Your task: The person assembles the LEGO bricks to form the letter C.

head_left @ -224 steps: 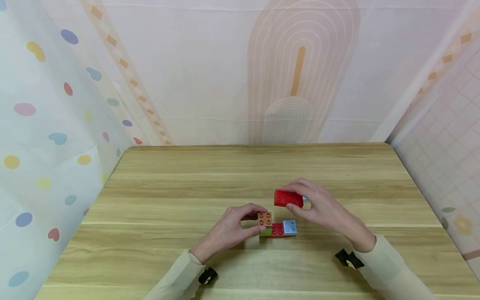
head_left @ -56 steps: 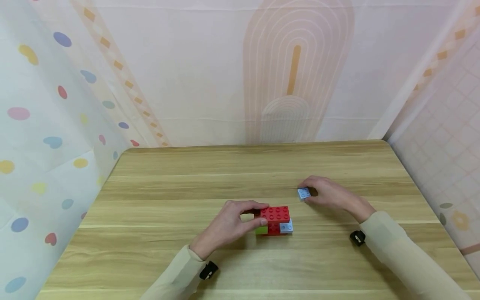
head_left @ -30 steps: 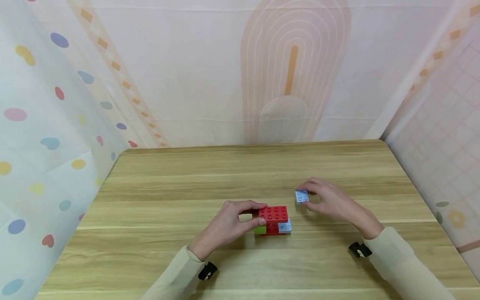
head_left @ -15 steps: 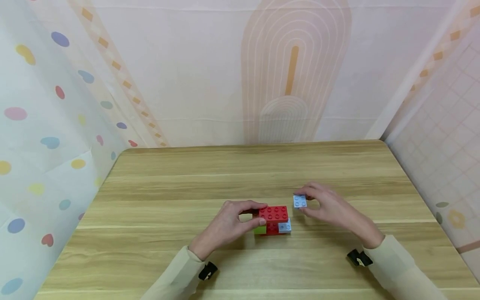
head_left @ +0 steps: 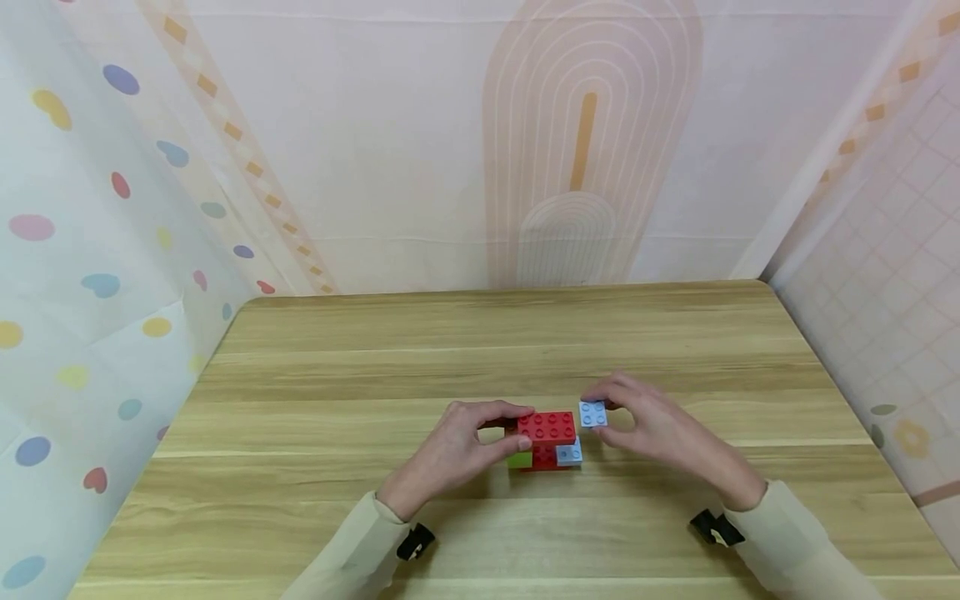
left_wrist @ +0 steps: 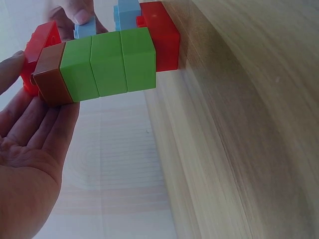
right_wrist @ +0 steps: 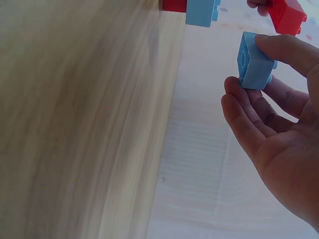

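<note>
A stack of toy building bricks stands in front of the hands. At its foot lies a red base brick (left_wrist: 162, 37); three green bricks (left_wrist: 109, 62) rise from one end, topped by a brown brick (left_wrist: 51, 74). Across the top, a long red brick (head_left: 551, 427) overhangs the other end, above a light blue brick (head_left: 569, 453) fixed on the base. My left hand (head_left: 450, 450) holds the stack's upper part, fingers and thumb at the red and brown bricks. In my right hand (head_left: 645, 423), thumb and fingers pinch a second light blue brick (right_wrist: 255, 64), raised just right of the long red brick.
The wood-grain table (head_left: 337, 358) extends around the stack on every side. A patterned curtain (head_left: 390, 150) hangs behind its far edge, and others close off the left and right. Each sleeve has a black wrist device (head_left: 416, 542) near the cuff.
The long red brick, earlier in the right hand, now sits atop the stack. The right hand has since picked up the light blue brick and brought it left and nearer, beside the stack.
</note>
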The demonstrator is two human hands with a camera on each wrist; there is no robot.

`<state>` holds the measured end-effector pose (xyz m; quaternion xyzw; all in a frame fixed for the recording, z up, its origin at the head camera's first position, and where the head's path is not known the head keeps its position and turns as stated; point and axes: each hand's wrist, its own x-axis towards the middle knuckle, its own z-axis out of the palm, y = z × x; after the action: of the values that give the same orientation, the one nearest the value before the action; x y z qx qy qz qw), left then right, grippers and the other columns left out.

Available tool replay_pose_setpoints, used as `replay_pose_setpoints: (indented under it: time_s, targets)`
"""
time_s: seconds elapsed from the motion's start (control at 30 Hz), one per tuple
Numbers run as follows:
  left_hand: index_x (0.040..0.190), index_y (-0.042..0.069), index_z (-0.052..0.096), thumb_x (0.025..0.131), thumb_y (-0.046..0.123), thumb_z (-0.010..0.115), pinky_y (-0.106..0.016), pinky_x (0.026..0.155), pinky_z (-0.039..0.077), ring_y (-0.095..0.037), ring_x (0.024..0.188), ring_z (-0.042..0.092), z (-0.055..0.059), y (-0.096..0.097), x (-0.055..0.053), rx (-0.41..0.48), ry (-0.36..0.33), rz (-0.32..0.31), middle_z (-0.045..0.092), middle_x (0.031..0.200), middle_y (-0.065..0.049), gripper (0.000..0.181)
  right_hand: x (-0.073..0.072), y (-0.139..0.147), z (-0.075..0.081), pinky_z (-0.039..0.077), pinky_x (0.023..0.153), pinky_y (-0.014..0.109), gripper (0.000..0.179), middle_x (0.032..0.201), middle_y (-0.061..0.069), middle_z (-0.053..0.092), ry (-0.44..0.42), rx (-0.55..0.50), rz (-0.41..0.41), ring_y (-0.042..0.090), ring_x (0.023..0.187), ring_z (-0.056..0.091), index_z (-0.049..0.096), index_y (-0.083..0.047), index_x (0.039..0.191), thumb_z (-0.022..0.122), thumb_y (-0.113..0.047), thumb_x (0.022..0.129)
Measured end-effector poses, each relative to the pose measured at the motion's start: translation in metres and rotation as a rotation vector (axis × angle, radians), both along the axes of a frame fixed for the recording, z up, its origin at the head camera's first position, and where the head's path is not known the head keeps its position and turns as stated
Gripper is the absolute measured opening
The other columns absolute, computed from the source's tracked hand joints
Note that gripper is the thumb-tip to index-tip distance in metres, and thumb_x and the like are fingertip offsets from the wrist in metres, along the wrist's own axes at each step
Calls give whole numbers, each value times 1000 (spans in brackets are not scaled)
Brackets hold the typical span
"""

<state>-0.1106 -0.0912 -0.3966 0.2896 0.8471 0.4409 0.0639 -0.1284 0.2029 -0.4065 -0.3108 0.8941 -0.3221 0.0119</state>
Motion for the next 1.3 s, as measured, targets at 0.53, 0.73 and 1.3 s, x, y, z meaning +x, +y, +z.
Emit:
replay_pose_setpoints:
  time_s: [0.53,0.73,1.3]
  targets:
    - [125,16,69,93,36,70,-41,92,54,-5,104,63,0,-1,0,-7,-2,4,70,117,6,38,8,-8,-1,56,84,38,37,115,-4,60,-30,-32,35,11,98,61,64,-11,121,77,-16,87]
    - [126,18,69,93,40,70,-42,80,57,-5,100,63,1,-1,-1,-26,6,10,70,117,7,40,10,-12,-2,56,83,34,36,114,-5,60,-52,-53,55,9,96,61,64,-12,120,77,-17,87]
    - [125,16,69,93,35,70,-31,92,53,-4,104,64,0,-2,-1,-9,23,-4,71,116,6,37,14,-19,-6,56,84,32,36,110,-6,60,-90,-93,57,10,95,62,63,-10,118,79,-16,85]
